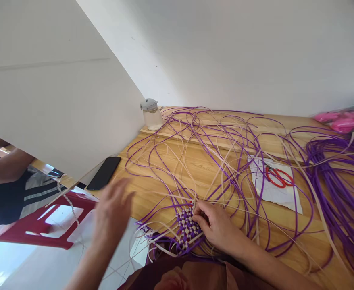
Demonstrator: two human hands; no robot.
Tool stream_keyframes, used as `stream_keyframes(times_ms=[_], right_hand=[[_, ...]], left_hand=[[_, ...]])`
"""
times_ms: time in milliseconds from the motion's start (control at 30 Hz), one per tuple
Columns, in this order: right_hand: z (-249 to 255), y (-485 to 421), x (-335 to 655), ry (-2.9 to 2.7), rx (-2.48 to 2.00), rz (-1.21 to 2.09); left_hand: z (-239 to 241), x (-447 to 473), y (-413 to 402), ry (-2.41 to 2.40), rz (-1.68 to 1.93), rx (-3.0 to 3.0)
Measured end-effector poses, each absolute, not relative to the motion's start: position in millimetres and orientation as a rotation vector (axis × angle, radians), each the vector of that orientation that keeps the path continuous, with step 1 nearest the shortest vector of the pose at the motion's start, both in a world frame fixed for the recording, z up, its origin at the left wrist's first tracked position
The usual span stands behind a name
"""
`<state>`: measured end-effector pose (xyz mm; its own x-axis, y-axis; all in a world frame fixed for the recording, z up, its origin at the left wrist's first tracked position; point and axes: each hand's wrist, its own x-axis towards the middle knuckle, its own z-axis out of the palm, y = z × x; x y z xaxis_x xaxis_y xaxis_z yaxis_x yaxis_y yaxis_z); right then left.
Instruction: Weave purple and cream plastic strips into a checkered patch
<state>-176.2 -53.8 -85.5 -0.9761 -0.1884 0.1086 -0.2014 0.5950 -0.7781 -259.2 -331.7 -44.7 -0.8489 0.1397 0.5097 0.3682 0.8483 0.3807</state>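
Note:
A small woven piece (186, 226) of purple and cream strips, with a few red bits, lies at the table's front edge near my lap. Long loose strips spread out from it on all sides. My right hand (215, 223) pinches its upper right edge, thumb and forefinger together where the cream strips come out. Out to the left, my left hand (114, 207) hangs in the air, blurred by motion. Its thumb stands apart from its fingers, and nothing plainly shows between them. Purple strips (159, 169) and cream strips loop across the wooden table (203, 155).
A black phone (103, 173) lies at the table's left edge; a lidded jar (152, 114) stands behind. Red-handled scissors (279, 177) rest on white paper (263, 189). A purple strip bundle (325, 177) and pink packets (344, 122) are right. A red stool (48, 219) and another person's arm (6, 167) show left.

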Motion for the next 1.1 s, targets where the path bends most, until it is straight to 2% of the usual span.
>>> stream_keyframes(times_ms=[100, 167, 367, 667, 933, 1100], right_hand=[[-86.9, -53.8, -175.6, -2.799, 0.341, 1.372], [-87.9, -53.7, -175.5, -2.803, 0.32, 1.375], [-88.6, -51.5, -172.8, -2.789, 0.335, 1.401], [-90.3, -48.9, -170.8, -2.73, 0.485, 1.448], [-91.8, -48.5, -173.6, -2.754, 0.39, 1.525], [-88.0, -51.1, -172.6, -2.81, 0.263, 1.533]], left_hand=[[-64.0, -246.2, -265.5, -2.705, -1.147, -0.951], [-69.5, -245.8, -231.4, -2.724, -1.303, -1.034], [-70.0, -253.9, -211.3, -2.96, -1.322, -0.974], [-59.2, -246.4, -216.1, -2.966, -1.375, -0.994], [-81.2, -250.6, -209.5, -2.957, -1.766, -0.736], [-87.8, -243.5, -202.5, -2.946, -1.563, -0.644]])
